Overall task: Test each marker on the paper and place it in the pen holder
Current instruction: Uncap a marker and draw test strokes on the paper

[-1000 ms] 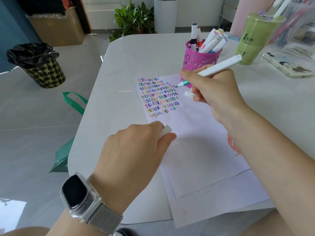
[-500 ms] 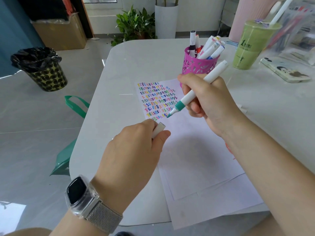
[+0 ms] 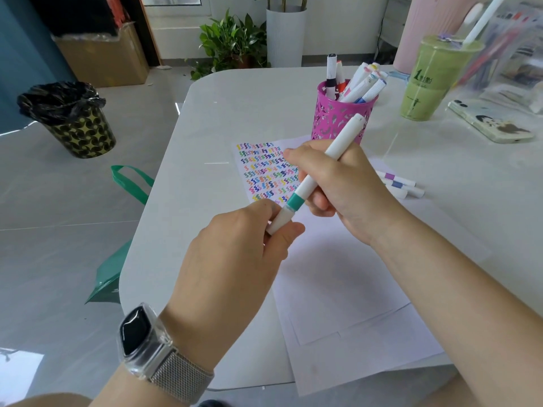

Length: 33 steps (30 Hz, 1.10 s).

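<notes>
Both hands are meeting at mid-frame over the paper [image 3: 338, 277]: my right hand [image 3: 346, 186] is gripping the marker [image 3: 326, 168], tip slanted down, while my left hand [image 3: 235, 254] is pinching the cap [image 3: 280, 221] onto it, sealing it for the pink holder [image 3: 340, 116] above.
</notes>
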{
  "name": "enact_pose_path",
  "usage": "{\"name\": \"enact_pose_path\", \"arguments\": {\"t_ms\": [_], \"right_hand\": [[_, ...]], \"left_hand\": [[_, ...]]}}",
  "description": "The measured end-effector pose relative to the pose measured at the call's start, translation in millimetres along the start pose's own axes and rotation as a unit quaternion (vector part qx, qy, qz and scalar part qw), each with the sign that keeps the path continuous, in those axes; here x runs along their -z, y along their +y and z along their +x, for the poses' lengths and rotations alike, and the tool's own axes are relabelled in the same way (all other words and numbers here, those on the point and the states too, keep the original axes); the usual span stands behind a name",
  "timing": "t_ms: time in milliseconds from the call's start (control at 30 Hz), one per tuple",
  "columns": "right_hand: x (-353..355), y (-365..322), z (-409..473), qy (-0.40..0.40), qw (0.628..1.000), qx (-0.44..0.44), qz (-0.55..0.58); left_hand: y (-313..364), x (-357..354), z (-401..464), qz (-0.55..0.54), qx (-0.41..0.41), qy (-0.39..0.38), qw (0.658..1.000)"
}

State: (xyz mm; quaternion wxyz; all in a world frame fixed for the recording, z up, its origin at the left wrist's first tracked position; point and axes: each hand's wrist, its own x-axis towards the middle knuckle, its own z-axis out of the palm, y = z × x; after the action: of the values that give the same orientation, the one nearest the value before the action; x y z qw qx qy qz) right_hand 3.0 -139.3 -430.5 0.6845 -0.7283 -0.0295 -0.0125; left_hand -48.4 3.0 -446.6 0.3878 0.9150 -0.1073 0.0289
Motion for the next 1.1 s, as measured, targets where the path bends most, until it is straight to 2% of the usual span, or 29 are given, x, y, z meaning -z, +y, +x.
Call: {"name": "enact_pose_path", "arguments": {"t_ms": [100,233,400,567,767,1100], "right_hand": [[-1.4,3.5,-1.0,0.017,0.994,0.072,-0.082],[-5.6,9.1,-5.4,0.021,0.96,0.16,-0.228],[-6.4,16.5,-6.3,0.038,0.928,0.191,-0.318],[-10.5,23.6,-8.3,0.09,0.929,0.178,-0.311],[-13.0,28.0,-5.2,0.117,0.948,0.15,-0.255],[-17.9,25.6,-8.8,0.117,0.949,0.141,-0.256]], "left_hand": [[-4.9,-4.5,1.4,0.004,0.019,-0.028,0.999],[-10.4,-13.4,6.3,0.014,0.027,-0.036,0.999],[-13.2,-16.5,14.8,0.044,0.025,-0.048,0.998],[-20.8,-2.1,17.3,0.092,0.044,-0.041,0.994],[-25.1,7.7,13.0,0.101,0.041,-0.034,0.993],[-12.8,9.8,6.5,0.094,0.038,-0.045,0.994]]}}
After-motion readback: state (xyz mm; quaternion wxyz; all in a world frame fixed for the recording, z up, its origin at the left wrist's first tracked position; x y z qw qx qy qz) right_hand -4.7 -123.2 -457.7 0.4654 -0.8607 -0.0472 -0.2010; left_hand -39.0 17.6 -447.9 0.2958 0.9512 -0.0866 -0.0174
